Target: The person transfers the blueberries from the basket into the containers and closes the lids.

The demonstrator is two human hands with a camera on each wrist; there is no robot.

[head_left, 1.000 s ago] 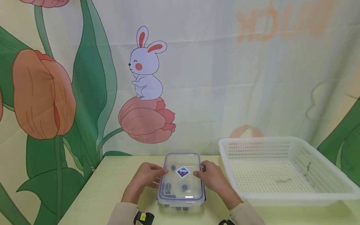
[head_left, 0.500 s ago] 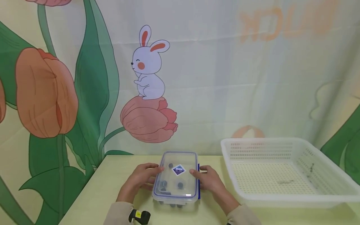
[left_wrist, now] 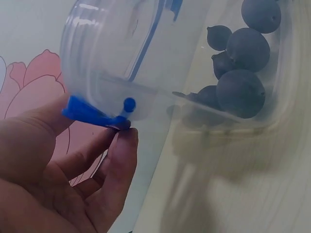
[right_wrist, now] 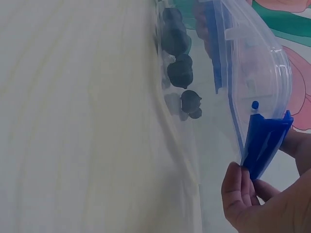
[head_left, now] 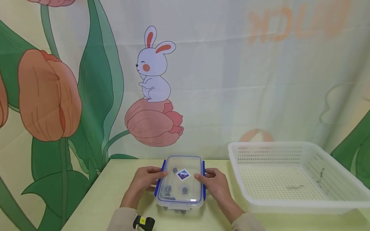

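Observation:
A clear rectangular food storage box (head_left: pixel 180 200) with a see-through lid (head_left: pixel 177 161) stands on the table between my hands. Several dark round balls (left_wrist: pixel 248 49) lie inside. My left hand (head_left: pixel 143 179) has its thumb on the lid's left edge; its fingertips touch the blue side clip (left_wrist: pixel 92 112), which sticks out from the lid. On the other side, my right hand (head_left: pixel 215 184) has its thumb on the lid, and its fingers grip the lower edge of the right blue clip (right_wrist: pixel 265 143), also swung outward. In the head view the box hides some left fingertips.
A white perforated plastic basket (head_left: pixel 289 202) stands to the right, with small dark marks on its inside. The pale wooden table (head_left: pixel 98 205) ends at a curtain (head_left: pixel 202 80) printed with tulips and a rabbit.
The right blue clip swings out from the box side first, then the left one; both now show beside the lid. The box shifts slightly left in view, with my hands staying at its sides.

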